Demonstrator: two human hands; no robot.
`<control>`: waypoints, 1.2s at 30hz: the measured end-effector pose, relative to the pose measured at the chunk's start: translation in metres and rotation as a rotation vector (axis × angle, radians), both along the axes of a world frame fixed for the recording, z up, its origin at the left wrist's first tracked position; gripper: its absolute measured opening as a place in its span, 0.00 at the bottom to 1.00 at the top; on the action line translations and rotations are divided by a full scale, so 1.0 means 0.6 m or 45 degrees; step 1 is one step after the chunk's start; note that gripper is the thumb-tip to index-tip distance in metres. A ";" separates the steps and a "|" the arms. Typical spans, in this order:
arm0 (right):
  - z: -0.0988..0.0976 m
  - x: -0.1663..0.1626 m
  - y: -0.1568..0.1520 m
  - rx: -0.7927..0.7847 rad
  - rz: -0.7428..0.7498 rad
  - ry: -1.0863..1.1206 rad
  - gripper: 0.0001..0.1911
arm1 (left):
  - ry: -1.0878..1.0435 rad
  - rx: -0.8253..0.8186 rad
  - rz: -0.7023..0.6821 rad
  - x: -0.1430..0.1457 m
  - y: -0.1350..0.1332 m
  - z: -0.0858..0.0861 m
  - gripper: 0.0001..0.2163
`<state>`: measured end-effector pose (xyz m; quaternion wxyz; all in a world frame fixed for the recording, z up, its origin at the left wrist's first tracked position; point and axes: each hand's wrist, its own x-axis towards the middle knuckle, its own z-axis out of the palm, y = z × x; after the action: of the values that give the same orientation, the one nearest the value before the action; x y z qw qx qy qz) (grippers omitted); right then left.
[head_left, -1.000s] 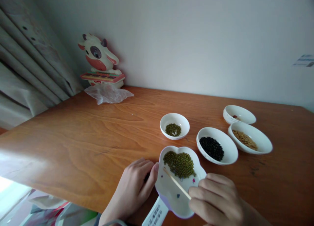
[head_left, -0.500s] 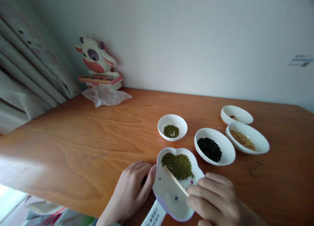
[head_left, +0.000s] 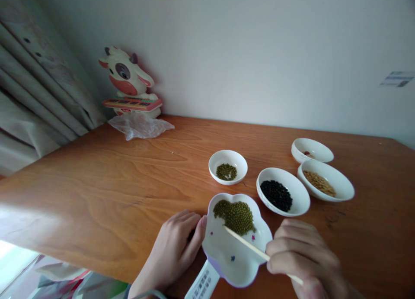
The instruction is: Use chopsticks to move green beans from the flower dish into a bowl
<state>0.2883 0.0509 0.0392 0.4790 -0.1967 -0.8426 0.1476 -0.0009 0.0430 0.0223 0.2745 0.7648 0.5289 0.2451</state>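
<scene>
A flower-shaped white dish (head_left: 223, 251) with a purple rim sits at the front of the table. Mung beans (head_left: 240, 217) lie heaped in its far part. My left hand (head_left: 178, 240) is at the dish's left edge, fingers curled and thumb against the rim. On the right, my right hand (head_left: 303, 255) grips a slim wooden chopstick (head_left: 249, 246). Its tip touches or hovers just at the near edge of the beans; I cannot tell which. A paper label (head_left: 205, 281) with printing sticks out from the dish's near left side.
Beyond the dish stands a small white bowl (head_left: 241, 165) with some mung beans. To the right are bowls of black beans (head_left: 276, 195), tan beans (head_left: 319, 183) and a few reddish bits (head_left: 308, 154). A cow keyboard toy (head_left: 131, 85) and clear plastic bag (head_left: 141, 126) lie at the back left.
My right hand has shifted right, away from the dish's rim, drawing the chopstick tip slightly right and toward me. More of the chopstick shows. My left hand stays at the dish.
</scene>
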 end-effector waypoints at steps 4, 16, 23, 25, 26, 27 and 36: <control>0.007 -0.007 0.008 -0.015 -0.021 -0.026 0.25 | 0.008 0.002 0.008 0.001 0.002 -0.001 0.20; 0.009 -0.029 0.006 0.197 -0.088 -0.327 0.25 | 0.005 0.014 -0.011 0.000 0.002 0.000 0.20; 0.022 -0.012 0.005 0.220 -0.144 -0.273 0.25 | 0.029 -0.010 0.018 0.000 0.002 0.000 0.21; 0.022 -0.013 0.007 0.227 -0.148 -0.289 0.25 | 0.039 -0.010 0.022 0.000 0.001 0.000 0.21; 0.021 -0.014 0.007 0.234 -0.142 -0.290 0.25 | 0.042 -0.009 0.023 0.000 0.001 0.000 0.20; 0.020 -0.015 0.008 0.236 -0.133 -0.290 0.25 | 0.045 -0.007 0.025 0.000 0.001 0.000 0.20; 0.009 -0.020 0.008 0.273 -0.047 -0.287 0.26 | 0.023 -0.021 0.022 -0.002 0.000 -0.003 0.20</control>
<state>0.2765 0.0557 0.0449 0.4024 -0.1753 -0.8982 0.0247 -0.0021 0.0428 0.0207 0.2741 0.7599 0.5400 0.2362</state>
